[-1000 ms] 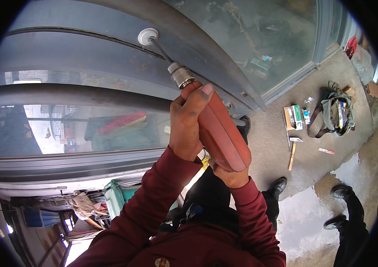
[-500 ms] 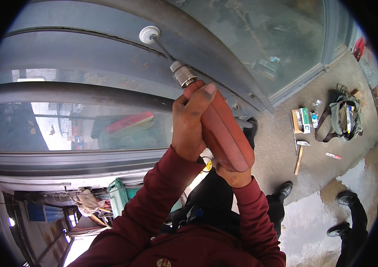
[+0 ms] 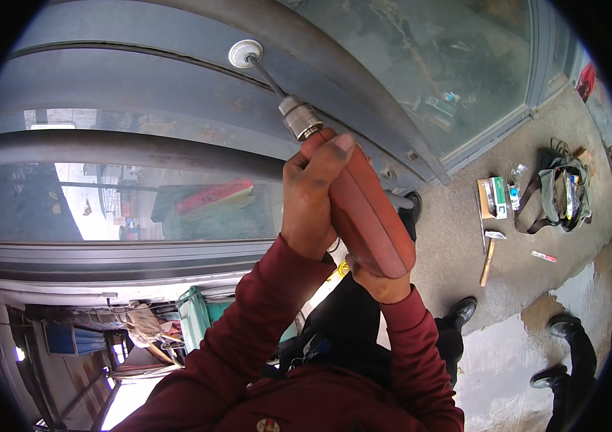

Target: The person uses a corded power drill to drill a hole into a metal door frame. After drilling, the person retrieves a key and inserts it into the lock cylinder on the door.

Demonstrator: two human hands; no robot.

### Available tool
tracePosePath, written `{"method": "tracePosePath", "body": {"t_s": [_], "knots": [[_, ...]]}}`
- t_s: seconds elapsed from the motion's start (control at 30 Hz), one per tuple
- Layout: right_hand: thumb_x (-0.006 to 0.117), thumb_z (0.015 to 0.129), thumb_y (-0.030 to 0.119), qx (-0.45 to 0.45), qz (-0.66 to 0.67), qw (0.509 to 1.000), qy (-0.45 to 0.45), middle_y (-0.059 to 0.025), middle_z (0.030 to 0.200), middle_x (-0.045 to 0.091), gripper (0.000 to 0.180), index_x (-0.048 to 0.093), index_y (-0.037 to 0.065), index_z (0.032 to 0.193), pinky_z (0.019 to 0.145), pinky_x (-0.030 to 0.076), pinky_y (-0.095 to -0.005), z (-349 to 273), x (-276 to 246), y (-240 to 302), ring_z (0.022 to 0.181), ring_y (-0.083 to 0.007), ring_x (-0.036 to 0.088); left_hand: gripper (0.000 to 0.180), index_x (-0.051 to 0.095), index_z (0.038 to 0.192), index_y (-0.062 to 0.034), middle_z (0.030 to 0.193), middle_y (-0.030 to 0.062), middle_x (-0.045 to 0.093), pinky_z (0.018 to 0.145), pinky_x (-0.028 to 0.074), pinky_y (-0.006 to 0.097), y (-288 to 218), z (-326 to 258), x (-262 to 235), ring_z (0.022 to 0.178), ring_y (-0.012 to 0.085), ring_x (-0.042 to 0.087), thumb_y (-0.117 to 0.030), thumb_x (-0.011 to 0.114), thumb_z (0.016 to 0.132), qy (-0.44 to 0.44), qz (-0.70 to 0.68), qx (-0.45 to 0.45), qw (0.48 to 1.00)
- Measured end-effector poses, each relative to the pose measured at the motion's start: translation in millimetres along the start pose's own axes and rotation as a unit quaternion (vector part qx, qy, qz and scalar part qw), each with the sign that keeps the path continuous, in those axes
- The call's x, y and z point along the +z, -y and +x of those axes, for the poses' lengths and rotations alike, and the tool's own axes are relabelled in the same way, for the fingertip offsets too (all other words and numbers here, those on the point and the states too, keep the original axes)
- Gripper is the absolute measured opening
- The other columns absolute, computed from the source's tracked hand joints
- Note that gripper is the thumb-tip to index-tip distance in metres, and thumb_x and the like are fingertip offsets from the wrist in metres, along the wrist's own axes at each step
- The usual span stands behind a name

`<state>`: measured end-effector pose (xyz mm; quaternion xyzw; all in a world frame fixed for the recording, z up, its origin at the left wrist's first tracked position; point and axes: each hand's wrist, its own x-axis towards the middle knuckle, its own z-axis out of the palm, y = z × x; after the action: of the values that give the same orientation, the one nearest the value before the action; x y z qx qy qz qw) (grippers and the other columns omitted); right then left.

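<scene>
A red-brown power drill points up and away to the left. Its metal chuck carries a long thin bit, whose tip reaches into a round, white-rimmed fitting on the grey metal door frame. Around the front of the drill's body, just behind the chuck, wraps my left hand, thumb along the top. My right hand grips the drill at its rear end, its fingers mostly hidden beneath the body.
Dark curved bars run across the glass door. On the concrete floor to the right lie a hammer, an opened small box, a red-and-white item and a tool bag. Another person's shoes stand at the lower right.
The whole view has shifted slightly, so the surroundings sit a little farther right. Both hands keep their hold on the drill, and the bit stays at the round fitting.
</scene>
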<state>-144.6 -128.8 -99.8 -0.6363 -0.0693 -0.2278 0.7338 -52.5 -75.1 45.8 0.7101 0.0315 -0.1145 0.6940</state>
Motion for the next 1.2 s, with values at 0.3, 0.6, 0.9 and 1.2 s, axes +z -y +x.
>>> {"method": "tracePosePath", "body": {"t_s": [0.3, 0.6, 0.9, 1.2], "knots": [[0.079, 0.072, 0.002, 0.003, 0.010, 1.000, 0.005, -0.0215, 0.129, 0.070, 0.077, 0.057, -0.005, 0.145, 0.093, 0.057, -0.0342, -0.6, -0.7, -2.9, 0.108, -0.0333, 0.075, 0.045, 0.063, 0.106, -0.0006, 0.093, 0.0129, 0.066, 0.076, 0.057, 0.039, 1.7, 1.6, 0.7, 0.083, 0.0257, 0.068, -0.042, 0.071, 0.091, -0.001, -0.001, 0.005, 1.000], [0.079, 0.071, 0.004, -0.001, -0.003, 1.000, 0.007, -0.0208, 0.125, 0.071, 0.077, 0.057, -0.004, 0.144, 0.090, 0.057, -0.0351, -1.8, -0.2, -3.0, 0.105, -0.0342, 0.075, 0.044, 0.063, 0.105, -0.0005, 0.092, 0.0134, 0.066, 0.076, 0.057, 0.039, 0.1, 1.0, 0.5, 0.082, 0.0262, 0.068, -0.041, 0.072, 0.091, 0.002, -0.014, 0.001, 1.000], [0.081, 0.072, 0.005, 0.025, 0.043, 0.999, 0.001, -0.0185, 0.119, 0.072, 0.077, 0.056, -0.007, 0.144, 0.086, 0.058, -0.0339, -0.9, -2.6, 1.6, 0.097, -0.0311, 0.076, 0.044, 0.063, 0.105, -0.0003, 0.091, 0.0136, 0.066, 0.076, 0.058, 0.039, -0.1, 1.9, 1.8, 0.082, 0.0260, 0.068, -0.041, 0.073, 0.090, 0.000, -0.024, -0.003, 1.000], [0.081, 0.073, 0.005, 0.004, 0.026, 1.000, -0.005, -0.0176, 0.116, 0.073, 0.075, 0.057, -0.006, 0.143, 0.087, 0.057, -0.0334, 0.2, 0.4, 1.4, 0.097, -0.0304, 0.076, 0.045, 0.063, 0.104, -0.0008, 0.091, 0.0129, 0.066, 0.076, 0.057, 0.039, -1.1, 0.8, 0.4, 0.082, 0.0261, 0.068, -0.042, 0.073, 0.090, 0.003, -0.015, -0.004, 1.000]]}}
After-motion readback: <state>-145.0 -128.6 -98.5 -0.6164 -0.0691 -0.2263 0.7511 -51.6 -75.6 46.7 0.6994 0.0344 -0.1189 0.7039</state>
